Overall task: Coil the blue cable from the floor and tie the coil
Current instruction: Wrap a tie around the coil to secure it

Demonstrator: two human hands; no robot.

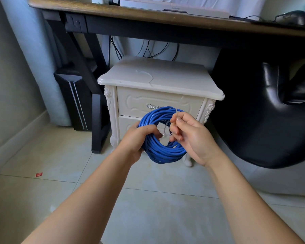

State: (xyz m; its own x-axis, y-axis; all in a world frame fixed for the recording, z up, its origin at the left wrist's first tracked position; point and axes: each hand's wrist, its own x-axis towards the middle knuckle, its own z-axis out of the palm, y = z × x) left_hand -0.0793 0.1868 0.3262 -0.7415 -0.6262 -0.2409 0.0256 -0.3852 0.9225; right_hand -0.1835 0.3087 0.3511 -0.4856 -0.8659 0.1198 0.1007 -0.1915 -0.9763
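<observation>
The blue cable [164, 152] is wound into a round coil of several loops, held in the air in front of a white cabinet. My left hand [139, 138] grips the coil's left side, fingers wrapped through its middle. My right hand [187, 132] is at the coil's right side, pinching a thin translucent white tie [166, 127] between thumb and fingers. The tie runs across the coil's right part and down into its opening. Where the tie ends is hidden by my fingers.
A white carved bedside cabinet [158, 80] stands under a dark wooden desk [148, 13]; another thin white tie [146, 75] lies on its top. A black chair [271, 111] is at the right, a black computer tower [76, 99] at the left. A red scrap [39, 174] lies on the tiled floor.
</observation>
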